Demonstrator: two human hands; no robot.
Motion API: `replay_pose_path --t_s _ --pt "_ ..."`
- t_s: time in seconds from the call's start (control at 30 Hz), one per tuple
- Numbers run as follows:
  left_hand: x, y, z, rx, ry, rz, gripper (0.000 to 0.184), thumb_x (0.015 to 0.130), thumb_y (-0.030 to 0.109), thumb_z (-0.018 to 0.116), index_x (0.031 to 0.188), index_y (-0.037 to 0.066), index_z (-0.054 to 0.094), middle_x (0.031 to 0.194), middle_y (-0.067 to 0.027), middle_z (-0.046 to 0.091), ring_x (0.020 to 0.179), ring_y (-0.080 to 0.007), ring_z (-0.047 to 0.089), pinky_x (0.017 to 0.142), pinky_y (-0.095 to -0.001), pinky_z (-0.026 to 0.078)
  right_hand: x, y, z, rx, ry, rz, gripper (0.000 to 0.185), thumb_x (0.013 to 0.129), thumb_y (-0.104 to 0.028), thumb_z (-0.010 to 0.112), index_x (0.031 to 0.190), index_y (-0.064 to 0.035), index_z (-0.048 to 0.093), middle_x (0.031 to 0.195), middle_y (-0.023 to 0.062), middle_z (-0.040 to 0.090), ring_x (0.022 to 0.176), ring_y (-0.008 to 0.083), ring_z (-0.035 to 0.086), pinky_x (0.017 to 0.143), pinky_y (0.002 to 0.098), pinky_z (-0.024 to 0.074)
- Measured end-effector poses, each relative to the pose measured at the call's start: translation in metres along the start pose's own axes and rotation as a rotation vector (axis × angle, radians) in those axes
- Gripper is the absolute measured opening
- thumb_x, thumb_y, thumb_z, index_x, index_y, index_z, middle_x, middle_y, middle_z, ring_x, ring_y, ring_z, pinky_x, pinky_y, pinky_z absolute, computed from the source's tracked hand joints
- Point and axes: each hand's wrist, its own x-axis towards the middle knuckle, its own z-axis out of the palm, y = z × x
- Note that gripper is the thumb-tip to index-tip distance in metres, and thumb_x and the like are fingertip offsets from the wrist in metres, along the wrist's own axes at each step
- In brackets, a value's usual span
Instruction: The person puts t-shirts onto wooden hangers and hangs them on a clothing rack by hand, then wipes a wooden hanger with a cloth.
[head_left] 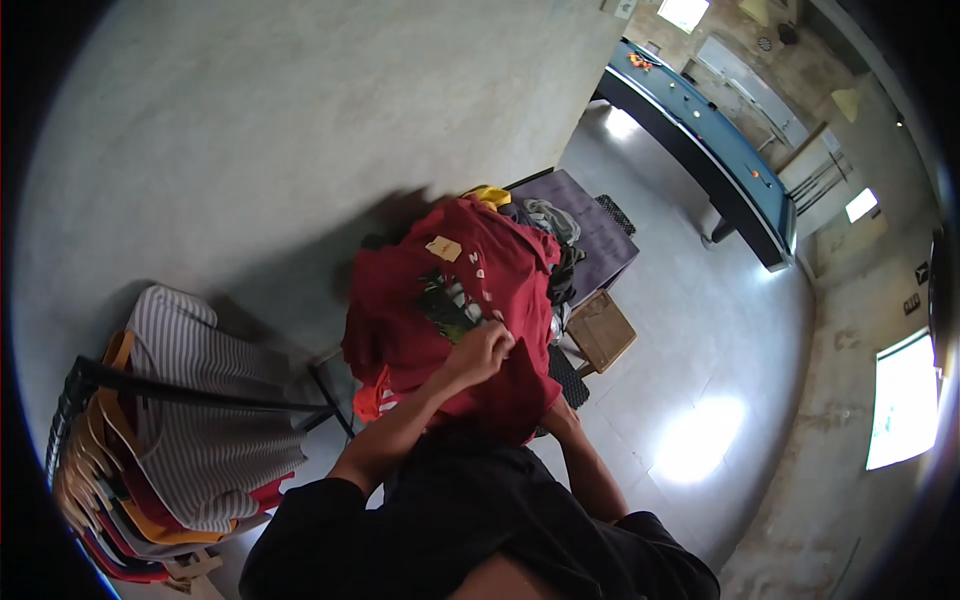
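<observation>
A red shirt with a dark leafy print, white letters and a tan paper tag lies spread over a pile of clothes in front of me. My left hand is on the shirt just right of the print, its fingers closed in a pinch on the cloth. Down at the shirt's near right edge, my right hand touches the fabric. Its fingers are hidden by the cloth, so I cannot see their grip. Yellow cloth and grey cloth stick out at the pile's far side.
At left stands a black clothes rack with a striped shirt and several garments on hangers. Beyond the pile are a dark purple tabletop and a wooden stool. A pool table stands far right; a grey wall runs along the left.
</observation>
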Motion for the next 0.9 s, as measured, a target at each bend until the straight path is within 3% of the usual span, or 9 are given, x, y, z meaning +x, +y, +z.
replay_pose_path --t_s 0.03,0.2,0.3,0.37,0.43,0.53,0.63,0.77,0.9 --pt "-0.001 0.012 0.001 0.017 -0.098 0.04 0.009 0.089 0.011 0.061 0.089 0.001 0.059 0.085 -0.0152 0.062 0.083 -0.033 0.063 0.073 -0.0389 0.048 0.002 0.015 0.005 -0.098 0.086 -0.134 0.054 0.074 -0.022 0.071 0.124 -0.0053 0.058 0.122 0.0177 0.062 0.119 0.032 0.056 0.099 0.0415 0.0444" --pt "-0.027 0.065 0.014 -0.086 -0.637 0.118 0.016 0.089 0.017 0.064 0.09 0.002 0.061 0.09 -0.014 0.062 0.085 -0.0321 0.063 0.077 -0.0389 0.048 0.031 0.014 -0.009 -0.206 0.203 -0.046 0.029 0.08 -0.033 0.065 0.1 -0.0122 0.068 0.091 0.0124 0.068 0.089 0.0331 0.064 0.078 0.0433 0.0487" --pt "-0.036 0.043 0.027 -0.033 -0.505 0.031 0.021 0.088 0.022 0.067 0.092 0.001 0.062 0.093 -0.0131 0.062 0.088 -0.0312 0.063 0.08 -0.0389 0.049 0.032 0.061 0.029 0.038 0.351 -0.142 0.038 0.079 -0.03 0.066 0.112 -0.0114 0.065 0.106 0.0128 0.067 0.098 0.0341 0.063 0.083 0.0437 0.0488" --pt "-0.02 0.048 0.006 0.115 -0.304 -0.147 0.024 0.087 0.024 0.068 0.097 0.002 0.062 0.098 -0.0135 0.061 0.092 -0.0309 0.062 0.082 -0.0385 0.049 0.044 0.062 0.015 -0.135 0.311 -0.212 0.044 0.078 -0.029 0.067 0.118 -0.0106 0.063 0.113 0.0133 0.066 0.103 0.0345 0.063 0.086 0.0436 0.0488" --pt "-0.004 0.015 -0.004 0.41 0.21 -0.004 0.028 0.086 0.024 0.069 0.105 0.006 0.061 0.104 -0.0138 0.059 0.1 -0.0304 0.06 0.085 -0.0382 0.05 0.05 0.058 0.01 -0.279 0.243 -0.242 0.053 0.078 -0.027 0.067 0.127 -0.0092 0.058 0.123 0.0142 0.061 0.115 0.0314 0.057 0.096 0.0429 0.0449" --pt "0.008 -0.027 -0.013 0.719 0.352 -0.136 0.023 0.087 0.018 0.062 0.107 0.005 0.058 0.108 -0.0126 0.058 0.104 -0.0323 0.059 0.081 -0.0416 0.051 0.059 0.061 0.008 -0.4 0.176 -0.303 0.056 0.077 -0.025 0.068 0.128 -0.008 0.056 0.125 0.0146 0.06 0.118 0.0308 0.056 0.099 0.043 0.044" --pt "0.002 -0.069 -0.01 0.827 0.089 -0.326 0.02 0.085 0.011 0.06 0.104 0.005 0.06 0.11 -0.0132 0.056 0.103 -0.0328 0.059 0.081 -0.041 0.051 0.067 0.071 0.003 -0.244 0.151 -0.368 0.054 0.075 -0.024 0.07 0.124 -0.0074 0.059 0.121 0.0146 0.062 0.114 0.0322 0.058 0.096 0.0436 0.0457" --pt "-0.001 -0.076 -0.015 0.755 0.111 -0.249 0.014 0.083 0.006 0.058 0.097 0.005 0.061 0.1 -0.012 0.059 0.096 -0.0323 0.061 0.076 -0.0422 0.051 0.074 0.079 -0.004 0.001 0.106 -0.309 0.051 0.072 -0.023 0.073 0.119 -0.0066 0.062 0.114 0.0146 0.065 0.107 0.034 0.062 0.092 0.0445 0.0479" --pt "-0.003 -0.01 -0.028 0.498 0.037 -0.104 0.009 0.086 0.011 0.061 0.091 0.004 0.06 0.088 -0.0122 0.059 0.086 -0.0329 0.062 0.071 -0.0447 0.049 0.082 0.062 -0.027 0.141 0.08 -0.114 0.05 0.073 -0.02 0.071 0.119 -0.0051 0.062 0.114 0.0151 0.066 0.108 0.0316 0.063 0.095 0.0427 0.0473"
